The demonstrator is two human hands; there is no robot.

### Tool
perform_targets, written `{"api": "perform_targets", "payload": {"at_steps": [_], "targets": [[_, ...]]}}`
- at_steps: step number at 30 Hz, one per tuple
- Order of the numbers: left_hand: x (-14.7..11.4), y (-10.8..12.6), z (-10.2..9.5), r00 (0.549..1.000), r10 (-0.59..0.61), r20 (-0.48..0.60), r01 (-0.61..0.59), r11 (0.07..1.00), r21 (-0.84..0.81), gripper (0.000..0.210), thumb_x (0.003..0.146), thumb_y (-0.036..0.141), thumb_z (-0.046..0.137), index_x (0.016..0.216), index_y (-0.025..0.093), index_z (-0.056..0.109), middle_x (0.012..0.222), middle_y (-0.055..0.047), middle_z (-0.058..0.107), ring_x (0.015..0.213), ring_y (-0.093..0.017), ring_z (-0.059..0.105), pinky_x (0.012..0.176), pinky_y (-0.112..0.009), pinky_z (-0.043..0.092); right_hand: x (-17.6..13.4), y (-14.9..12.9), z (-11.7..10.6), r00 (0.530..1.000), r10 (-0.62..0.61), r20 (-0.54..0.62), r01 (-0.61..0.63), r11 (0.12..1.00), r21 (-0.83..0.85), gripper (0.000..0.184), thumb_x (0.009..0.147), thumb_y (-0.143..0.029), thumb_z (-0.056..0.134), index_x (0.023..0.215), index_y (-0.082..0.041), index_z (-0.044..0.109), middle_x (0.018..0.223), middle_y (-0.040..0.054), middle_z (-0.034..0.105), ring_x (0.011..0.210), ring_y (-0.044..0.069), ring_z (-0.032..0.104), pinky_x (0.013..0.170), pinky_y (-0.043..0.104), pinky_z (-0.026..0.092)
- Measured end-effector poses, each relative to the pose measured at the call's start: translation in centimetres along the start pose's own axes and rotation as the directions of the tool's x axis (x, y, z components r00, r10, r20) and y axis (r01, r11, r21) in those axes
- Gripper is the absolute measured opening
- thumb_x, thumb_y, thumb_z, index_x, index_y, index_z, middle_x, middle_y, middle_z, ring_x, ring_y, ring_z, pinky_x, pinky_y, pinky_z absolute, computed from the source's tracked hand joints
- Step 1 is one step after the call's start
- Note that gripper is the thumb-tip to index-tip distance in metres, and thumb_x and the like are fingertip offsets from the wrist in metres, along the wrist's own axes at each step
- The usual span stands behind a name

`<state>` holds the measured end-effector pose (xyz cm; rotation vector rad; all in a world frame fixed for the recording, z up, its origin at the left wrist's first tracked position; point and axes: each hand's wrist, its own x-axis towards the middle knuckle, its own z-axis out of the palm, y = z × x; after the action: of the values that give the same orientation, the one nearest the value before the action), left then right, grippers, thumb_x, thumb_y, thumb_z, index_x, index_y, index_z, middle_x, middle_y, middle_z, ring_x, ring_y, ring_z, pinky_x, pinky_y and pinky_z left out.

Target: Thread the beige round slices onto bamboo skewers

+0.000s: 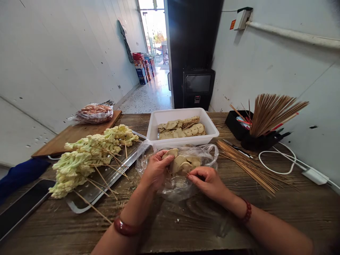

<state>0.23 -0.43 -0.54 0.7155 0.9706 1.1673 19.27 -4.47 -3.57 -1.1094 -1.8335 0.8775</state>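
Observation:
My left hand (156,170) is closed on flat, round beige slices (171,153), thumb on top. My right hand (208,180) pinches what looks like a thin bamboo skewer (188,174), its tip at the slices' edge; most of it is hidden by the fingers. Beneath both hands lies an open clear plastic bag (176,191) with more of these slices (196,162) in it. Just behind the bag, a white plastic tub (183,142) holds several skewers threaded with the same slices (180,132).
Skewered cauliflower (87,152) covers a metal tray (77,209) at left, before a wooden board (61,136) with a bagged reddish food (92,113). Loose skewers (247,166), a black holder of skewers (252,141) and a white cable (289,159) lie right. A phone-like black slab (23,205) lies front left.

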Motion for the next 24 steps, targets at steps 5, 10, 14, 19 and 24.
{"api": "perform_targets", "payload": {"at_steps": [5,10,14,19,24], "targets": [[-0.06,0.15,-0.17,0.999,-0.034,0.042,0.033,0.999,0.017,0.037,0.052,0.026,0.090,0.076,0.014,0.064,0.065,0.001,0.066,0.052,-0.012,0.059,0.049,-0.023,0.048,-0.09,-0.06,-0.22,0.998,-0.064,0.007,0.064,0.997,-0.039,0.022,0.089,-0.023,0.058,0.072,-0.017,0.071,0.070,0.0038,0.071,0.063,0.015,0.061,0.062,0.025,0.043],[-0.27,0.26,0.21,0.998,-0.043,0.044,0.042,0.999,0.028,0.036,0.053,0.026,0.090,0.078,0.014,0.066,0.065,0.000,0.066,0.052,-0.011,0.058,0.049,-0.022,0.048,0.02,-0.21,-0.04,1.000,0.004,-0.019,-0.005,1.000,-0.009,0.025,0.088,-0.025,0.059,0.068,-0.016,0.070,0.063,0.0027,0.067,0.059,0.014,0.058,0.058,0.024,0.041],[-0.24,0.63,0.13,0.994,-0.052,0.095,0.052,0.999,-0.004,0.034,0.058,0.032,0.088,0.079,0.012,0.070,0.066,-0.002,0.066,0.054,-0.011,0.057,0.052,-0.022,0.048,0.31,-0.32,-0.19,0.995,0.097,-0.004,-0.097,0.991,0.088,0.026,0.086,-0.030,0.060,0.065,-0.016,0.068,0.059,0.0007,0.063,0.056,0.013,0.053,0.054,0.023,0.039],[-0.05,0.81,-0.31,0.988,-0.045,0.145,0.042,0.999,0.021,0.029,0.062,0.033,0.086,0.073,0.011,0.070,0.066,-0.003,0.065,0.055,-0.010,0.055,0.052,-0.021,0.046,0.37,-0.41,-0.26,0.980,0.199,0.032,-0.201,0.954,0.221,0.029,0.082,-0.037,0.063,0.063,-0.016,0.065,0.053,-0.0018,0.054,0.050,0.010,0.044,0.048,0.022,0.033],[-0.06,0.63,-0.24,0.990,-0.030,0.140,0.024,0.999,0.044,0.030,0.062,0.033,0.086,0.074,0.010,0.071,0.064,-0.003,0.064,0.054,-0.010,0.054,0.052,-0.020,0.045,0.18,-0.39,0.12,0.948,0.309,0.080,-0.318,0.891,0.325,0.036,0.080,-0.049,0.066,0.067,-0.016,0.064,0.051,-0.0041,0.048,0.041,0.007,0.037,0.038,0.020,0.027]]}}
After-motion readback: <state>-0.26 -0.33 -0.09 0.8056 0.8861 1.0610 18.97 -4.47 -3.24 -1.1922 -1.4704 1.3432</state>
